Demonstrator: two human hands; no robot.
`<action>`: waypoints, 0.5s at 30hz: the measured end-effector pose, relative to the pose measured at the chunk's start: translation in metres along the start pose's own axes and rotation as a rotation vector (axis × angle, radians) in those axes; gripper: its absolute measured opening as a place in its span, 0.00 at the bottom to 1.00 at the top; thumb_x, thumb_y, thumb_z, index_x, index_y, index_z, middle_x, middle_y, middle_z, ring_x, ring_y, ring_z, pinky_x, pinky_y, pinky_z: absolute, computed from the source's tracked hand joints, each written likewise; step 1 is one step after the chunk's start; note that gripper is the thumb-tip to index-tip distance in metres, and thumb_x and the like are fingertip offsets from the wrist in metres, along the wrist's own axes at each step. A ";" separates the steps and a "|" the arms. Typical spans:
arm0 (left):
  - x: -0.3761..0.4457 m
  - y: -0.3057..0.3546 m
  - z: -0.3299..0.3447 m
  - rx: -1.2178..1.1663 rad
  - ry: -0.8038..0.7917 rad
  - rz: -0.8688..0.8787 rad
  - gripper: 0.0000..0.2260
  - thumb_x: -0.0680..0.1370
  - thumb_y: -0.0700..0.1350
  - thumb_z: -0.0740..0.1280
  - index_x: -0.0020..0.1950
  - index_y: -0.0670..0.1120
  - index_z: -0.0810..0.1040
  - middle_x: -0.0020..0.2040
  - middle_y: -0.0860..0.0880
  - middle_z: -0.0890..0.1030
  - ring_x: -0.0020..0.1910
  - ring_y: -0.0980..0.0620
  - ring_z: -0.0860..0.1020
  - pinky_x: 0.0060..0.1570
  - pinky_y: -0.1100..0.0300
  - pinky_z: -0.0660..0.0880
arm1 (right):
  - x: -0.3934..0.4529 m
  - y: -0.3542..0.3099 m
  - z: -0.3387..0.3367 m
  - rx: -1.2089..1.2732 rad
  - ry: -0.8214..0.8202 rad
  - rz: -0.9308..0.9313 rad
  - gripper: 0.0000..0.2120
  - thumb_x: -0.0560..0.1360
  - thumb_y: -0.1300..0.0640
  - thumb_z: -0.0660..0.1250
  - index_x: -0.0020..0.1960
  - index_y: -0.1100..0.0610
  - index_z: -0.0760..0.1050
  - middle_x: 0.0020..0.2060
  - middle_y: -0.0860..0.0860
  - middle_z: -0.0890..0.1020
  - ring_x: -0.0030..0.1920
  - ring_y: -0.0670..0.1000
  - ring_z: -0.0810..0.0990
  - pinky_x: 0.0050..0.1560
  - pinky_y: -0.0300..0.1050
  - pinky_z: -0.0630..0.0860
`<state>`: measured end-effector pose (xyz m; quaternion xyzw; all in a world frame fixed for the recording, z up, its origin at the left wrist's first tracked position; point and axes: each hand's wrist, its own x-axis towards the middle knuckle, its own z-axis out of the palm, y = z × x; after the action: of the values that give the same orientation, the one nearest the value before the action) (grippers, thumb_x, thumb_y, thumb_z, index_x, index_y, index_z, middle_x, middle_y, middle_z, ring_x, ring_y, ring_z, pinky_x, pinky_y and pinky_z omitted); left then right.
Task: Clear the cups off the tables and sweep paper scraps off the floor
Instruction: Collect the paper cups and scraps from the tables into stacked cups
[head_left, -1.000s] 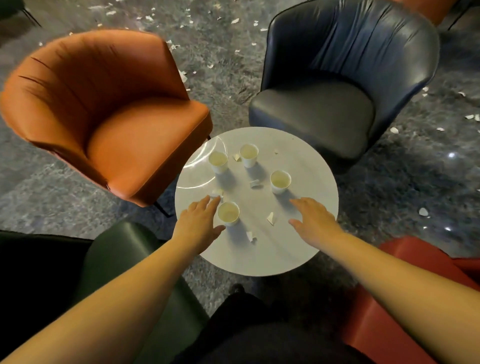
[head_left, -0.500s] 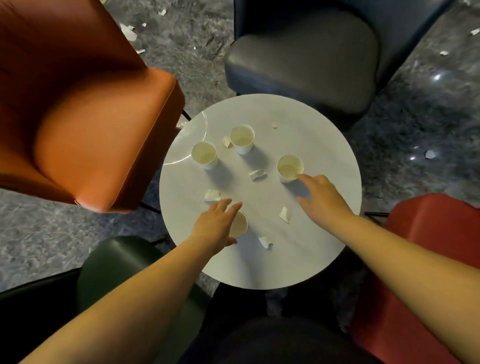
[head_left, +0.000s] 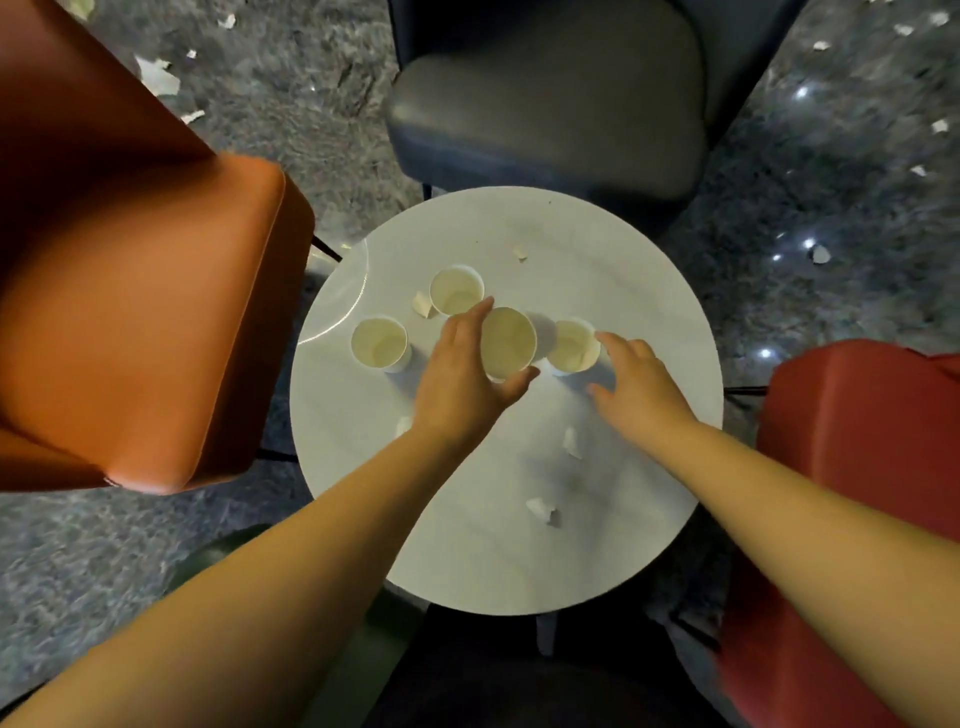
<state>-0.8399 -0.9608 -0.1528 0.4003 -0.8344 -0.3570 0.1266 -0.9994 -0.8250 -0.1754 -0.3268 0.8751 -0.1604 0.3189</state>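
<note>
Several white paper cups are on a round white table (head_left: 634, 525). My left hand (head_left: 462, 379) grips one cup (head_left: 508, 342) with thumb and fingers around its side, raised above the tabletop. My right hand (head_left: 636, 387) reaches a second cup (head_left: 570, 347): its fingers touch the cup's right side and the thumb lies apart below it. Two more cups (head_left: 457, 291) (head_left: 379, 344) stand at the left. Paper scraps (head_left: 543, 509) lie on the table, and other scraps (head_left: 158, 78) litter the grey floor.
Chairs ring the table: an orange armchair (head_left: 140, 312) on the left, a dark blue one (head_left: 545, 119) behind, a red one (head_left: 857, 467) on the right and a green one (head_left: 223, 551) at the near left. More scraps (head_left: 821, 254) lie on the floor at the right.
My left hand has closed round the near cup and lifted it toward the table's middle. My right hand has moved up against the right cup. The camera has come nearer over the table.
</note>
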 end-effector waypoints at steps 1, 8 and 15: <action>0.009 0.007 0.005 -0.011 -0.023 0.022 0.39 0.68 0.55 0.78 0.74 0.48 0.66 0.69 0.48 0.73 0.65 0.50 0.72 0.61 0.63 0.67 | 0.002 0.001 0.001 0.023 0.015 0.017 0.31 0.76 0.54 0.67 0.76 0.50 0.57 0.67 0.56 0.67 0.65 0.59 0.70 0.62 0.53 0.72; 0.042 0.006 0.052 0.275 -0.397 0.155 0.41 0.71 0.55 0.75 0.78 0.48 0.58 0.73 0.48 0.66 0.69 0.46 0.68 0.62 0.52 0.70 | 0.019 0.010 0.008 0.191 0.018 0.050 0.49 0.68 0.49 0.76 0.77 0.46 0.47 0.72 0.53 0.64 0.69 0.56 0.68 0.65 0.52 0.72; 0.044 -0.011 0.041 0.215 -0.368 0.103 0.43 0.71 0.55 0.76 0.79 0.48 0.57 0.77 0.48 0.62 0.74 0.47 0.62 0.70 0.52 0.64 | 0.032 0.004 0.018 0.182 -0.023 -0.012 0.50 0.65 0.49 0.79 0.77 0.46 0.51 0.71 0.53 0.64 0.68 0.56 0.69 0.64 0.51 0.72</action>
<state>-0.8827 -0.9784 -0.1934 0.2963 -0.8961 -0.3262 -0.0531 -1.0073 -0.8451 -0.2053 -0.3034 0.8513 -0.2371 0.3565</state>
